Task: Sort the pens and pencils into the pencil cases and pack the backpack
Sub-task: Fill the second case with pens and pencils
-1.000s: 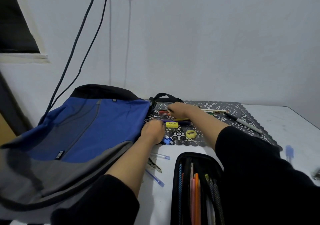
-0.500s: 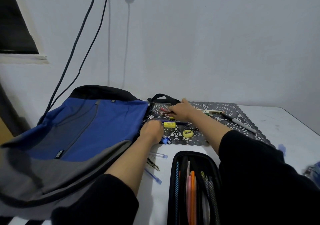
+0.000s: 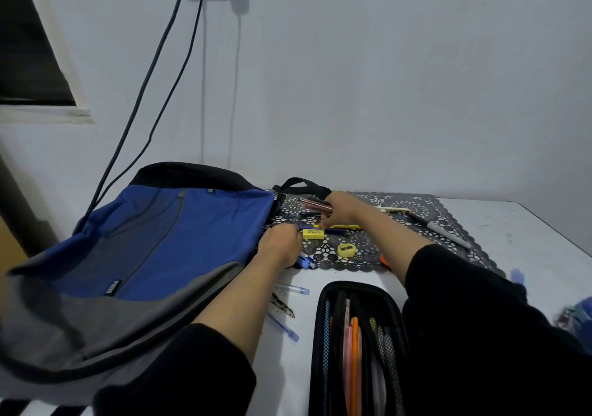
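Observation:
A blue and grey backpack (image 3: 153, 249) lies flat on the left of the table. My left hand (image 3: 280, 246) is curled at the backpack's right edge, over blue-capped pens (image 3: 306, 262); whether it holds them is hidden. My right hand (image 3: 339, 209) reaches over the black lace mat (image 3: 426, 220) and grips a bundle of pens (image 3: 315, 204), reddish ones among them. An open black pencil case (image 3: 355, 348) with orange and pink pens inside lies in front. More pens lie on the mat beside a yellow eraser (image 3: 313, 233).
A yellow sharpener (image 3: 346, 250) and a grey marker (image 3: 445, 231) lie on the mat. Two blue pens (image 3: 283, 326) and a patterned clip (image 3: 283, 306) lie on the white table between backpack and case. Cables hang down the wall behind the backpack. A blue object (image 3: 576, 319) sits at the right edge.
My right hand has lifted off the mat with pens gathered in its fingers. My left hand has stayed by the backpack's edge. The camera has tilted slightly upward.

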